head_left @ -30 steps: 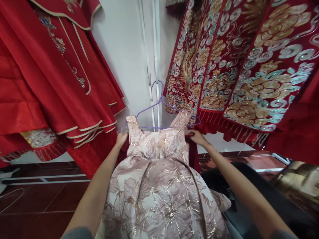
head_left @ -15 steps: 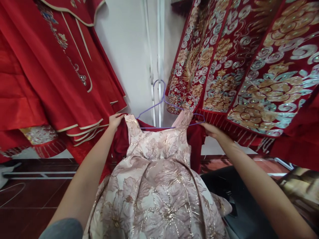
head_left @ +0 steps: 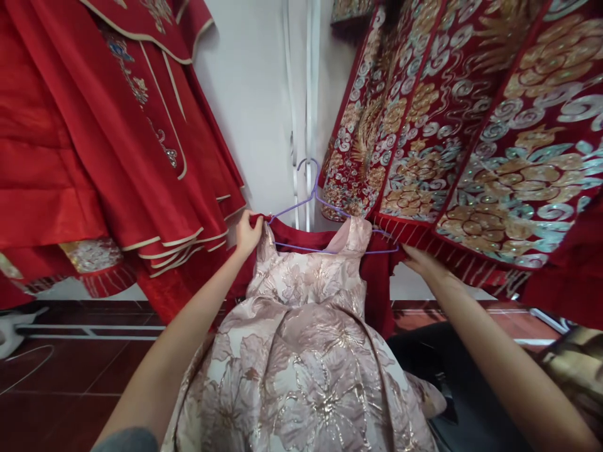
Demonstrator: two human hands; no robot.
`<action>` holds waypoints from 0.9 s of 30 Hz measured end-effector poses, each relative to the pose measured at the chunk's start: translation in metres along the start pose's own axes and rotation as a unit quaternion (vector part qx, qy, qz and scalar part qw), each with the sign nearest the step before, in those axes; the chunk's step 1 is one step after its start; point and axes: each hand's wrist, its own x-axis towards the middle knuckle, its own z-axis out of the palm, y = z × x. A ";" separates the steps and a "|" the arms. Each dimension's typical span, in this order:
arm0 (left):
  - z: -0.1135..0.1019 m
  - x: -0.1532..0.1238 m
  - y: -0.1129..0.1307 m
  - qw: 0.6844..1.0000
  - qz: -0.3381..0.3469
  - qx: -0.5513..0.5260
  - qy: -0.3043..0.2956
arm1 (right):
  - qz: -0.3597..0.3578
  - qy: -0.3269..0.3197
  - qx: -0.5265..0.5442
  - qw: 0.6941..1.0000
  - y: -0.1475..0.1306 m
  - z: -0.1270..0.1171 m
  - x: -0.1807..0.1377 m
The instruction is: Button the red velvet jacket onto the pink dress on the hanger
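Note:
A pale pink dress (head_left: 306, 276) with gold flower patterns lies in front of me, its straps by a purple hanger (head_left: 301, 250). Dark red cloth of another garment (head_left: 379, 285) shows behind it, spread along the hanger. At the hanger's left end, my left hand (head_left: 248, 233) pinches the shoulder of the dark red garment. My right hand (head_left: 421, 260) is at the other end, fingertips together at the garment's edge beside the hanger tip. The exact grip there is partly hidden.
Red garments with cream trim (head_left: 155, 188) hang at left. Embroidered red panels with fringe (head_left: 471, 169) hang at right. A white pole (head_left: 308, 94) stands between them against the wall. Low white rails (head_left: 94, 333) cross the tiled floor, and a black surface (head_left: 464, 370) lies at lower right.
The hanger now sits slightly further right and lower in view. My left hand has come inward against the dress strap, and my right hand has shifted outward past the hanger's tip.

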 end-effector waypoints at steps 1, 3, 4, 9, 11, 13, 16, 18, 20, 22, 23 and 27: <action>0.001 0.001 0.002 1.000 -0.011 -0.028 0.001 | 0.014 -0.004 0.019 1.000 0.001 0.007 -0.002; -0.004 0.006 0.007 0.992 -0.058 -0.113 0.015 | 0.045 -0.015 0.079 0.996 0.000 0.019 -0.006; -0.009 0.008 0.010 0.983 -0.091 -0.161 0.010 | 0.052 -0.019 0.112 0.992 -0.001 0.024 -0.008; -0.051 0.008 0.018 0.951 -0.142 -0.234 -0.141 | -0.030 0.053 0.124 0.990 -0.022 0.033 -0.020; -0.065 0.005 0.019 0.963 -0.084 -0.160 -0.201 | -0.103 0.105 0.024 0.989 -0.033 0.035 -0.022; -0.073 0.005 0.020 0.968 -0.011 -0.068 -0.243 | -0.197 0.123 -0.133 0.964 -0.045 0.037 -0.022; -0.075 0.008 0.023 0.966 0.058 0.019 -0.251 | -0.302 0.108 -0.338 0.885 -0.065 0.038 -0.018; -0.074 0.010 0.026 0.978 0.065 0.032 -0.197 | -0.331 0.131 -0.401 0.844 -0.081 0.035 -0.017; -0.073 0.008 0.028 0.992 0.071 0.023 -0.099 | -0.346 0.189 -0.432 0.811 -0.098 0.030 -0.020; -0.072 0.002 0.029 0.997 0.080 0.010 -0.021 | -0.347 0.249 -0.456 0.781 -0.114 0.024 -0.031; -0.072 -0.001 0.029 0.996 0.084 0.009 -0.004 | -0.335 0.264 -0.471 0.772 -0.121 0.021 -0.040; -0.070 -0.014 0.027 0.992 0.099 0.082 -0.011 | -0.162 0.195 -0.567 0.784 -0.124 0.015 -0.087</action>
